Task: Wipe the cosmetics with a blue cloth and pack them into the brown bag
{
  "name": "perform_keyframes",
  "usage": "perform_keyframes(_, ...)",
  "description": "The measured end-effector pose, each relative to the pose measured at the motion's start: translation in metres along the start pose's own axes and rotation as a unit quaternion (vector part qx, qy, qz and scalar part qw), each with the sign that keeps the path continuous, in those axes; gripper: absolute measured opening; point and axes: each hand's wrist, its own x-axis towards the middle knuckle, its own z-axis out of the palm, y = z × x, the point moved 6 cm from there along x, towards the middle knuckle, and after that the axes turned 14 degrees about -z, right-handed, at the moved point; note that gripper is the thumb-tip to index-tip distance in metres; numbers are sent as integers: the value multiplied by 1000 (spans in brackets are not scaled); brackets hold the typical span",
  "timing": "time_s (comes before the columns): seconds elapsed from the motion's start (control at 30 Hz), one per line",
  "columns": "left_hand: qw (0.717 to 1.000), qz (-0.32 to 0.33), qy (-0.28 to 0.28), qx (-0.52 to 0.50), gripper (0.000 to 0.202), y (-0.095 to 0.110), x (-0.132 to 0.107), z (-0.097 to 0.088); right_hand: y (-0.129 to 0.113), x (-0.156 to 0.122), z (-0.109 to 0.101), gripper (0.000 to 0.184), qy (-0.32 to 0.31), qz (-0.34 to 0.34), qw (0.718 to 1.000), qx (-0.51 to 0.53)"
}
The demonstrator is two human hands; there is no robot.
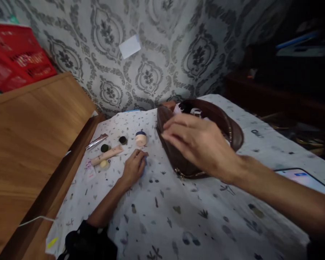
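My left hand [134, 168] rests on the patterned cloth with its fingers curled over a small blue thing that barely shows. My right hand [197, 142] hovers in front of an open brown pouch [233, 126], fingers stretched out and slightly blurred, with nothing visible in them. Left of my left hand lie small cosmetics: a cream jar with a blue lid [141, 138], a peach tube [107, 155], a silver tube [96, 141], two dark round caps [122, 139] and a small yellowish piece [104, 164].
A wooden board [35, 119] slopes along the left side, with a red crate [14, 54] behind it. A phone with a lit screen [303, 178] lies at the right. Dark furniture stands at the back right. A patterned wall closes the back.
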Motion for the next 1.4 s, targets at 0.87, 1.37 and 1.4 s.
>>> perform_keyframes(0.87,907,-336,-65,246,36,-186,59,-87,-39,-78,188,36,-87,218,905,356)
perform_keyframes(1.37,993,-53,-62,81,15,-32,19,-45,-22,-90,182,37,13,289,901,323)
perform_keyframes(1.4,994,-41,-70,69,12,-21,13,-41,-20,-91,181,43,20,287,906,309)
